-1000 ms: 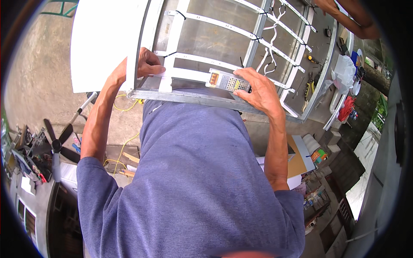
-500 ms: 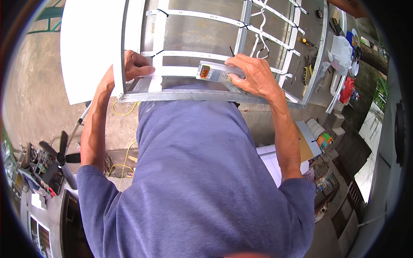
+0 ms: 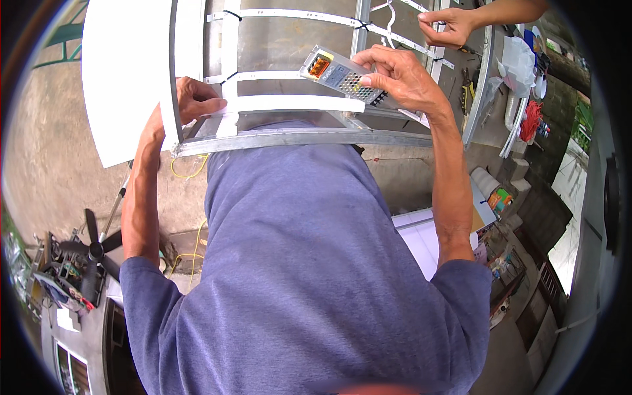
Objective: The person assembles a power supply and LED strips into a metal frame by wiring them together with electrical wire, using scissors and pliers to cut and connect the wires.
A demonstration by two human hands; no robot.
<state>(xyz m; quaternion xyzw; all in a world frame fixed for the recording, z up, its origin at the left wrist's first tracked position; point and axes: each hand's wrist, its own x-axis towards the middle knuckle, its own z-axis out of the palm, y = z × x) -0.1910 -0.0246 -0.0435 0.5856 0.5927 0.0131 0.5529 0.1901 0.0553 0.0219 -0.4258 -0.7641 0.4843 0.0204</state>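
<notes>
My right hand [image 3: 407, 80] grips a power supply [image 3: 337, 74], a flat silver box with a perforated cover and an orange terminal block, tilted above the metal frame [image 3: 276, 140]. Under it a plain white strip [image 3: 296, 103] runs across the near bay of the frame. At that strip's left end my left hand [image 3: 197, 100] is closed, its thumb pressed on the strip beside a white crossbar. LED strips [image 3: 289, 14] cross the frame farther off, fastened with black cable ties. Another person's hand [image 3: 451, 26] reaches in at the upper right, over an LED strip.
A large white sheet [image 3: 128, 79] stands left of the frame. Pliers [image 3: 467, 95] lie on the right, near a clear plastic bag [image 3: 519, 62] and red wire [image 3: 530, 120]. A black fan [image 3: 97, 250] is at lower left, with a yellow cord [image 3: 191, 253] on the ground.
My right hand has lifted the power supply up off the white strip and tilted it. The other person's hand has come into view at upper right. My left hand keeps its hold.
</notes>
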